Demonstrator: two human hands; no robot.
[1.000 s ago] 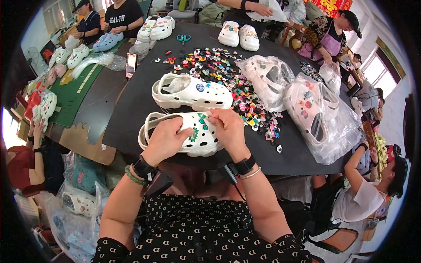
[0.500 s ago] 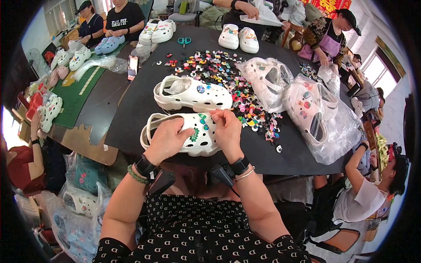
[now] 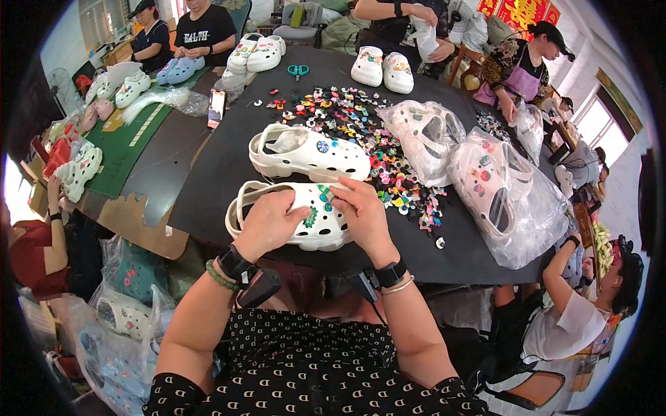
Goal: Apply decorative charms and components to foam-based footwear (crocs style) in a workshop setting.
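A white clog [image 3: 323, 234] lies on the black table in front of me, its toe to the right. My left hand [image 3: 274, 220] grips it at the opening, thumb on the upper beside a green charm [image 3: 310, 218]. Bent over the toe, my right hand [image 3: 363, 216] has its fingertips at the blue and green charms [image 3: 327, 199]; whatever is between them is hidden. Just beyond sits a second white clog [image 3: 305, 156] with a blue round charm on it. Loose colourful shoe charms [image 3: 388, 152] are heaped to its right.
Bagged white clogs [image 3: 489, 187] lie at the right, another bagged clog [image 3: 427, 135] behind them. Farther back are a decorated white pair [image 3: 383, 69], teal scissors [image 3: 298, 70] and a phone [image 3: 216, 109]. Several people work around the table; bagged clogs [image 3: 128, 315] are low at the left.
My right hand's fingers have shifted and spread a little over the toe, showing more of the charms. The left hand keeps its hold. The view has shifted slightly.
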